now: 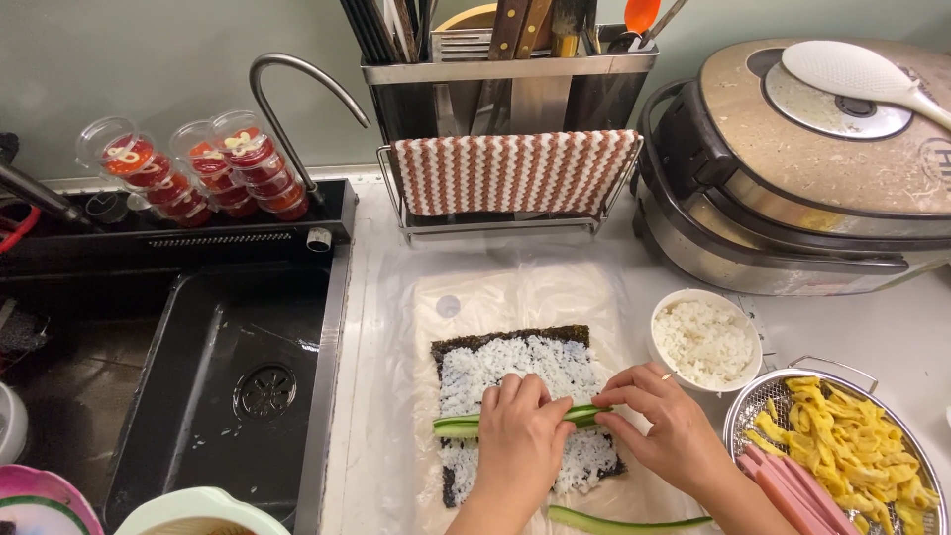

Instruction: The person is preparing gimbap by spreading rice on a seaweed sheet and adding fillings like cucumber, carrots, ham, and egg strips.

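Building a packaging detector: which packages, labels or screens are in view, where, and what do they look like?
Stacked sauce cups: back left behind the sink, three leaning columns of small clear round tubs with red contents and lids with yellow-white marks.
Rice cooker label: right edge of the lid, partly cut off, pale round mark.
No screens visible.

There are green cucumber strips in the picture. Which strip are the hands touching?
The cucumber strips lying across the rice, under the left hand and right hand. The spare strip lies untouched at the bottom edge.
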